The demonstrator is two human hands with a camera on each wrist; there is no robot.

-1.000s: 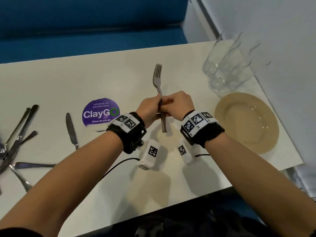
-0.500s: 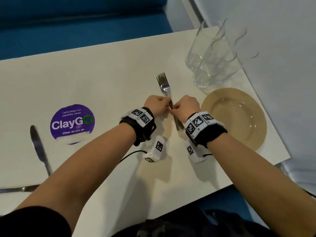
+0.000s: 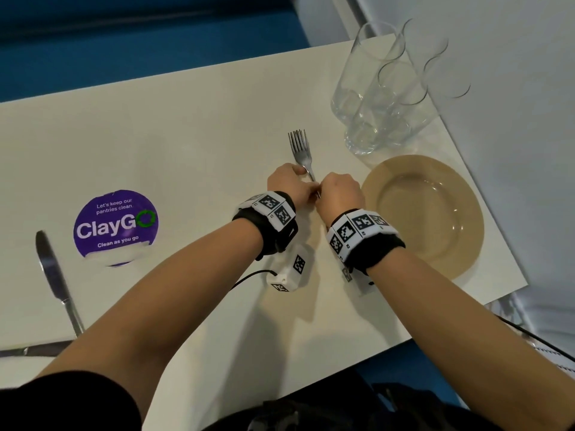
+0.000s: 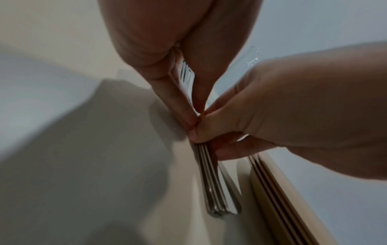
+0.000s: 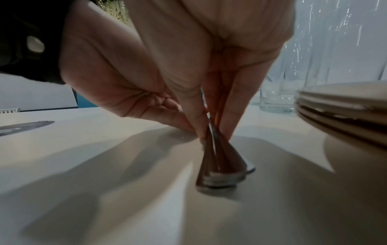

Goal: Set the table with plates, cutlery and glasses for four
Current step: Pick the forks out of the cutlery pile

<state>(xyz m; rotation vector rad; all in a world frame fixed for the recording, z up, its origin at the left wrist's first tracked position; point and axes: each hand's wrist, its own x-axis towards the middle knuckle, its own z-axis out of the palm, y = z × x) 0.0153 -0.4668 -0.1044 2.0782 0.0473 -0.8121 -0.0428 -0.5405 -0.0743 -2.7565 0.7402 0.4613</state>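
A bundle of several steel forks (image 3: pixel 299 148) lies stacked on the white table (image 3: pixel 193 126), tines pointing away from me. My left hand (image 3: pixel 287 183) and right hand (image 3: pixel 337 191) both pinch the handles from either side, fingertips meeting. The left wrist view shows the stacked handles (image 4: pixel 211 179) edge-on under both hands. In the right wrist view the handle ends (image 5: pixel 220 175) rest on the table. A stack of tan plates (image 3: pixel 423 209) sits just right of the forks. Clear glasses (image 3: pixel 376 98) cluster behind the plates.
A knife (image 3: pixel 54 275) lies at the left near the purple ClayGo sticker (image 3: pixel 115 227), with another utensil handle (image 3: pixel 34 349) by the front left edge. A white wall (image 3: pixel 513 88) borders the table's right side. A blue bench (image 3: pixel 140 35) runs behind.
Both hands have carried the fork bundle to the right, closer to the plates and glasses. The loose cutlery pile at the far left has dropped out of view.
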